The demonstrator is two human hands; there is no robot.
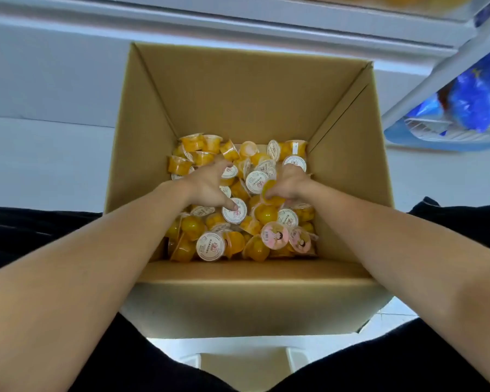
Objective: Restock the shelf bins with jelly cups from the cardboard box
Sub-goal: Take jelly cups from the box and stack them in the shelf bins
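Deep in the cardboard box (246, 91) lie small clear jelly cups (210, 246) of yellow fruit, white foil lids. My left hand (207, 188) spreads over them; my right hand (287, 185) clutches one.

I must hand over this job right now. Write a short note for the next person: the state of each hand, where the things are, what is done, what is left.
Left hand: down in the box, fingers spread over the jelly cups, thumb on a white lid; no clear grip.
Right hand: in the box, fingers curled round an orange cup.
Cups: a loose pile covers the box bottom.
Shelf bins: blurred at the upper right; fill unclear.
Left: lift out handfuls and carry them to the bins.
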